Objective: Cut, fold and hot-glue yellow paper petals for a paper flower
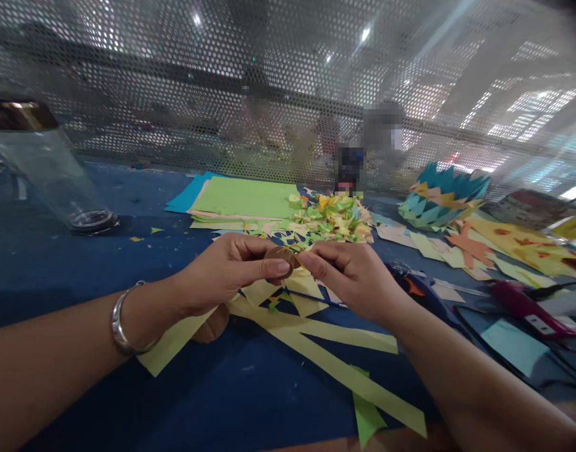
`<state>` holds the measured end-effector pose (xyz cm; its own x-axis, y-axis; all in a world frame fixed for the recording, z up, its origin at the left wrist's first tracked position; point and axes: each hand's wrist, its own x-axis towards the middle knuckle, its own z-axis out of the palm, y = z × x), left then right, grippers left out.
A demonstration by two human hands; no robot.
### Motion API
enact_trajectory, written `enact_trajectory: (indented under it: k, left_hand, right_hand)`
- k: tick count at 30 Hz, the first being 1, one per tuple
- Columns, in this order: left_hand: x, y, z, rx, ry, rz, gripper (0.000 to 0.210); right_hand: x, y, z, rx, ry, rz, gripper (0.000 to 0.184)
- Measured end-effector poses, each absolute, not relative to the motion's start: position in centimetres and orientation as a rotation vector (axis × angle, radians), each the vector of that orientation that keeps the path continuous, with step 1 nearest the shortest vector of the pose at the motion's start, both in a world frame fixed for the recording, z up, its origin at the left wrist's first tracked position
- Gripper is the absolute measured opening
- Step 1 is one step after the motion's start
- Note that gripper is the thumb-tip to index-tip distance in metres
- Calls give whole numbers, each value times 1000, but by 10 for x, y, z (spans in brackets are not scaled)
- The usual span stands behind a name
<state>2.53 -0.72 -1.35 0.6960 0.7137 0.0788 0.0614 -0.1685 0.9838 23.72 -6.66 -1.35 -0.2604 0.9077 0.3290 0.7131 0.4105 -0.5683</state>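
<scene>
My left hand (226,271), with a silver bangle at the wrist, pinches a small brown round disc (277,256) between thumb and fingers. Close against it, my right hand (356,276) is closed in a pinch on a thin yellow paper piece (292,248) at the disc's edge; the fingers partly hide it. Below the hands lie long pale yellow paper strips (335,361) and a thin blue stick (314,297). Another brown round piece (213,325) shows under my left wrist beside a pale yellow paper piece (172,342).
Stacked green paper (250,196) and a pile of folded paper bits (337,216) lie beyond my hands. A clear bottle (57,169) stands left. Rightward are a paper crown (445,198), a magenta device (533,307) and cables. A perforated metal screen (175,81) borders the table's back.
</scene>
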Motion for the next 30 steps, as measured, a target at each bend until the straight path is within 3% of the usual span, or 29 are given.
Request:
enact_trajectory:
  k: [10,13,17,25,30]
  left_hand:
    - [23,-17,-18,1770,659,238,25]
    - [23,-20,-12,2013,787,88,36]
    - [21,-22,0,2492,843,-43,31]
    - [19,-21,-7,2639,790,-35,36]
    - [22,-18,0,2486,868,-71,20]
  right_hand:
    - [256,-42,-31,-1557,-1703,415,53]
    - [261,-38,-34,-1583,-1697,416,55]
    - [261,-38,-32,-1635,-1751,304,53]
    - [259,-42,-28,-1583,-1859,242,49]
    - [257,-43,-26,-1562,-1872,241,49]
